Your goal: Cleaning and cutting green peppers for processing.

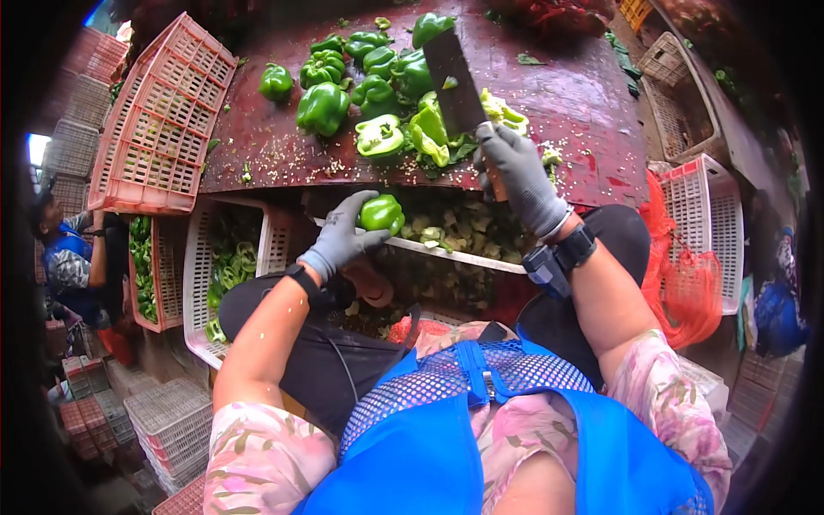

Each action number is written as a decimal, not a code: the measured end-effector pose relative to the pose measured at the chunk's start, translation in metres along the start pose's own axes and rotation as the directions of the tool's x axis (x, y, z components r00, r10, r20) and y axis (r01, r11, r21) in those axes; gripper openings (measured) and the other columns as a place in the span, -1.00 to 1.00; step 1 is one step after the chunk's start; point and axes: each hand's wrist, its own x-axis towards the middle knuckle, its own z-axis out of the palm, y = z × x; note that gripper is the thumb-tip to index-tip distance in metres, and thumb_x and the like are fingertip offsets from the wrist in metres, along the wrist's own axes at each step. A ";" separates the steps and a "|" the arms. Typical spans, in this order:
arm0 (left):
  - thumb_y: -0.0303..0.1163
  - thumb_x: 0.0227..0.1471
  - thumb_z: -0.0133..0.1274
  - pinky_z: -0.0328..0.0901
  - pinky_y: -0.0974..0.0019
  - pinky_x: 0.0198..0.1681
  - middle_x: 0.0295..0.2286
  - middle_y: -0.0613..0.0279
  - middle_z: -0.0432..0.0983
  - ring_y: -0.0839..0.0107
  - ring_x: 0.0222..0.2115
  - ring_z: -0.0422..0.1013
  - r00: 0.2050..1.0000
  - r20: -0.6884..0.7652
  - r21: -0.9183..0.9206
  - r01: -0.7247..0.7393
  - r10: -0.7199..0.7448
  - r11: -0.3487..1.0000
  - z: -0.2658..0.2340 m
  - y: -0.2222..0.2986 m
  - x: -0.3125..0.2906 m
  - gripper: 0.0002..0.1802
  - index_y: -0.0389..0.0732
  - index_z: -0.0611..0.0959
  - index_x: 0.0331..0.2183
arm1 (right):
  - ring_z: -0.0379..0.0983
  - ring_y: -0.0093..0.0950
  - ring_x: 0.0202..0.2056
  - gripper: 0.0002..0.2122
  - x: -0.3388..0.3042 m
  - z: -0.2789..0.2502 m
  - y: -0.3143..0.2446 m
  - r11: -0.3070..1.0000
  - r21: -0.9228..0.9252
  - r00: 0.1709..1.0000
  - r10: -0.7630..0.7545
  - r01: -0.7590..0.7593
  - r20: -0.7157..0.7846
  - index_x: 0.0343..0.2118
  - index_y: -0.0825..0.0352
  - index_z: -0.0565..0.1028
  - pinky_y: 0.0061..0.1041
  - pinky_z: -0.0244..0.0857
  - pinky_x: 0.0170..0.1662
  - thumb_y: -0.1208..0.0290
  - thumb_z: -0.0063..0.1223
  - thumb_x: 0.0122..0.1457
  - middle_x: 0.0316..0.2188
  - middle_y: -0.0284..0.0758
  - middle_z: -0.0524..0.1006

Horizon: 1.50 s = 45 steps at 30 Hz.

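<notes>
Far left: a co-worker in blue by stacked crates. Next, a tilted pink-red crate at the counter's left end; below it, a crate of green peppers. Then a white crate with cut green pieces inside, beside the person's left knee.

Left hand, gray glove: fingers curled over the left side of a whole green pepper, thumb under it. Pepper is just off the near edge of the red counter, above a white-rimmed bin of pale and green scraps.

On the counter, left of center: cluster of whole peppers, some touching. Nearer the edge, a pale cut half with its open side up, more cut pieces to its right. Seeds scattered around.

Right hand, gray glove: wrapped round the wooden handle of a cleaver, thumb up at the blade end. Blade tilts up and left over the cut pieces, a green bit stuck on its face.

Far right: red mesh net hanging against a white crate.
</notes>
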 end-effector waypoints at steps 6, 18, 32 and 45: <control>-0.28 0.11 0.12 0.36 0.34 -0.11 -0.15 0.21 0.49 0.46 -0.17 0.43 0.961 -0.135 -0.857 0.009 -0.241 0.515 0.011 0.036 0.008 -0.49 -0.27 0.42 0.05 | 0.28 -0.72 -0.72 -0.73 -0.039 0.015 0.008 0.997 -0.068 0.989 0.055 -0.046 0.137 -0.32 0.25 0.40 -0.69 0.13 -0.68 0.11 -0.06 0.31 -0.60 -0.51 0.42; -0.28 -0.01 0.28 0.30 0.31 0.00 -0.01 0.09 0.38 0.36 -0.05 0.37 0.963 -0.223 -0.699 -0.049 -0.152 0.714 0.035 0.078 0.039 -0.12 -0.30 0.19 0.22 | 0.40 -0.57 -0.54 -0.73 -0.053 -0.003 0.030 0.941 -0.312 0.989 -0.099 0.128 0.110 -0.27 0.33 0.40 -0.49 0.32 -0.42 0.18 -0.02 0.26 -0.59 -0.38 0.41; -0.24 -0.03 0.25 0.37 0.31 -0.15 -0.28 0.08 0.59 0.38 -0.28 0.50 0.915 -0.398 -0.408 -0.107 -0.071 0.907 0.010 0.081 0.100 -0.48 -0.36 0.54 -0.10 | 0.33 -0.72 -0.63 -0.71 -0.047 -0.010 0.000 0.920 -0.163 0.933 -0.359 0.358 0.020 -0.12 0.37 0.42 -0.63 0.25 -0.56 0.21 -0.07 0.32 -0.60 -0.47 0.42; -0.06 -0.02 0.19 0.38 0.16 -0.22 -0.40 -0.03 0.61 0.13 -0.38 0.54 0.828 -0.547 -0.254 -0.022 -0.125 0.967 0.040 0.116 0.201 -0.54 -0.29 0.61 -0.26 | 0.43 -0.48 -0.56 -0.70 0.015 -0.050 0.000 0.998 -0.065 1.000 0.006 -0.007 -0.021 -0.13 0.27 0.43 -0.40 0.33 -0.49 0.12 -0.10 0.29 -0.57 -0.37 0.45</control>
